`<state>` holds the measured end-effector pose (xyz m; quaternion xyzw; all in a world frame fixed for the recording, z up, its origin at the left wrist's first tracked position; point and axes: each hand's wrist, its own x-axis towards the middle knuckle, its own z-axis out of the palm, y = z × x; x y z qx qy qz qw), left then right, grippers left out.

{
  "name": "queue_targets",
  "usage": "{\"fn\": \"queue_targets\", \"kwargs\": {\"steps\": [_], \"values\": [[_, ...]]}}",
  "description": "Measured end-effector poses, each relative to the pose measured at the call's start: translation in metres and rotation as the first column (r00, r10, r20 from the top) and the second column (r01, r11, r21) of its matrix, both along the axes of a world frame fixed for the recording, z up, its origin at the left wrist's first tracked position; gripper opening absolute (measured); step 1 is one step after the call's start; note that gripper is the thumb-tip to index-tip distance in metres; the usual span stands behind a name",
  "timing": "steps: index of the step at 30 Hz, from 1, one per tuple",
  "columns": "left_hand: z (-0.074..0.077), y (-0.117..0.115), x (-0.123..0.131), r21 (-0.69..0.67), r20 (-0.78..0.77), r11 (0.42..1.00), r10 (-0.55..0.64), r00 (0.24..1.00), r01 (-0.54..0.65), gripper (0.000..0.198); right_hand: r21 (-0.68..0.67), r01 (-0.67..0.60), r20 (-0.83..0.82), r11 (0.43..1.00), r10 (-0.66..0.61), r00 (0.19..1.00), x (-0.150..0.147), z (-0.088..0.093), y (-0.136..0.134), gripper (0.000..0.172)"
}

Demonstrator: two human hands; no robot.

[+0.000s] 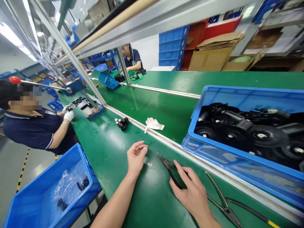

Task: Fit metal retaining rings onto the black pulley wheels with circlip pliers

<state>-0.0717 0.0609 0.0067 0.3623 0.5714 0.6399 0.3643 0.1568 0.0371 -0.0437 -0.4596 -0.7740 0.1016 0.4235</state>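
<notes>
My left hand (136, 154) rests palm-up on the green bench (114, 152), fingers loosely curled, holding nothing I can see. A small metal ring (149, 164) lies on the mat just right of it. My right hand (191, 193) lies over the black handles of small pliers (167, 164), whose tips point toward the ring; the fingers are stretched along the tool. A second, larger pair of pliers (222, 202) lies to the right of that hand.
A blue bin of black wheel parts (249, 133) stands at right. A white glove (154, 124) and a small black assembly (122, 123) lie further along the bench. A blue bin with a plastic bag (54, 190) is at lower left. Two co-workers sit at left (35, 126) and far back.
</notes>
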Motion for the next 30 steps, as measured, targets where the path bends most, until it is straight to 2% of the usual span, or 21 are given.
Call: {"fn": "queue_targets", "kwargs": {"steps": [2, 3, 4, 5, 6, 7, 9, 12, 16, 19, 22, 26, 30], "values": [[0.009, 0.013, -0.026, -0.009, -0.225, 1.0, -0.023, 0.974, 0.021, 0.033, -0.026, -0.003, -0.014, 1.0, 0.003, 1.0, -0.001, -0.003, 0.002, 0.063], [0.016, 0.023, -0.042, -0.029, -0.399, 0.999, -0.041, 0.916, 0.033, 0.032, -0.036, -0.005, -0.015, 0.999, 0.004, 1.0, -0.001, -0.005, 0.003, 0.063], [0.026, 0.035, -0.059, -0.056, -0.588, 0.998, -0.049, 0.807, 0.02, 0.032, -0.041, -0.006, -0.014, 0.999, 0.005, 1.0, -0.002, -0.006, 0.003, 0.064], [0.036, 0.049, -0.077, -0.109, -0.776, 0.994, -0.071, 0.627, -0.023, 0.033, -0.043, -0.007, -0.011, 0.999, 0.006, 1.0, -0.002, -0.007, 0.004, 0.065], [0.047, 0.064, -0.093, -0.183, -0.914, 0.979, -0.134, 0.383, -0.095, 0.037, -0.044, -0.01, -0.007, 0.999, 0.01, 1.0, -0.003, -0.008, 0.005, 0.066], [0.058, 0.08, -0.108, -0.208, -0.945, 0.969, -0.164, 0.284, -0.133, 0.041, -0.044, -0.012, -0.003, 0.999, 0.012, 1.0, -0.003, -0.009, 0.005, 0.067], [0.075, 0.11, -0.13, -0.25, -0.963, 0.947, -0.221, 0.155, -0.202, 0.047, -0.046, -0.008, 0.006, 0.999, 0.008, 1.0, -0.004, -0.01, 0.006, 0.068], [0.086, 0.143, -0.147, -0.347, -0.936, 0.89, -0.35, 0.045, -0.296, 0.048, -0.052, 0.003, 0.019, 0.999, -0.002, 1.0, -0.004, -0.01, 0.007, 0.068], [0.083, 0.158, -0.149, -0.447, -0.863, 0.801, -0.503, -0.043, -0.397, 0.035, -0.054, 0.007, 0.028, 0.999, -0.006, 1.0, -0.005, -0.009, 0.008, 0.07], [0.078, 0.155, -0.149, -0.474, -0.828, 0.765, -0.556, -0.076, -0.436, 0.039, -0.064, 0.008, 0.028, 0.998, -0.006, 1.0, -0.005, -0.007, 0.007, 0.071], [0.072, 0.145, -0.153, -0.507, -0.808, 0.755, -0.584, -0.076, -0.415, 0.044, -0.072, 0.006, 0.014, 0.997, -0.005, 1.0, -0.005, -0.006, 0.006, 0.07], [0.064, 0.129, -0.164, -0.534, -0.825, 0.777, -0.566, 0.001, -0.332, 0.051, -0.092, -0.006, 0.014, 0.996, 0.007, 1.0, -0.005, -0.007, 0.007, 0.07], [0.055, 0.116, -0.174, -0.467, -0.884, 0.845, -0.438, 0.163, -0.259, 0.065, -0.092, -0.005, 0.005, 0.996, 0.005, 1.0, -0.005, -0.009, 0.007, 0.072]]}}
